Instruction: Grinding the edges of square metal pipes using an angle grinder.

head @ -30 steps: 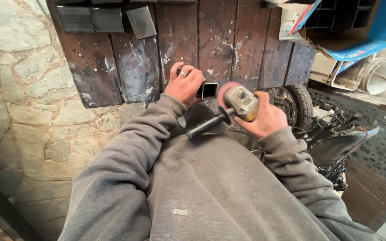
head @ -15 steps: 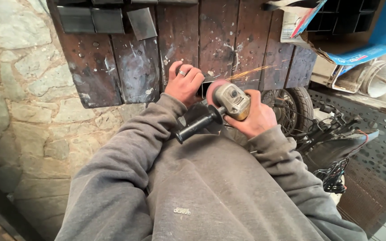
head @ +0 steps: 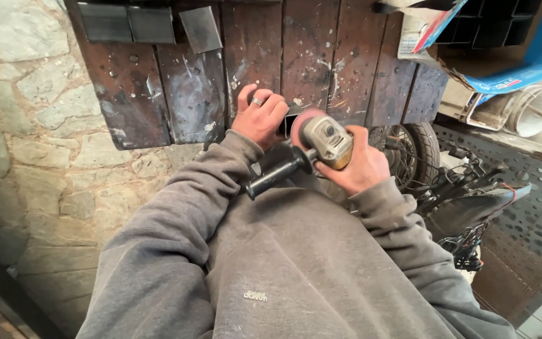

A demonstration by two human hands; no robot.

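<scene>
My right hand (head: 359, 168) grips an angle grinder (head: 326, 139) with a grey-and-yellow head, a pinkish disc and a black side handle (head: 278, 173) sticking out toward my chest. The disc sits against a small square metal tube piece (head: 288, 123) at the near edge of a dark wooden bench (head: 265, 50). With a ring on one finger, my left hand (head: 260, 117) presses down on that piece. Most of the piece is hidden under my hands and the grinder. Grey sweatshirt sleeves cover both arms.
Flat grey metal plates (head: 127, 22) and a tilted one (head: 201, 29) lie at the bench's far left. A stone wall (head: 26, 125) is on the left. A motorbike wheel (head: 415, 150), a white bucket (head: 531, 110) and a blue box (head: 509, 44) stand on the right.
The grinder has shifted left and up onto the metal piece beside my left hand. Sparks that showed half a second ago are not visible now.
</scene>
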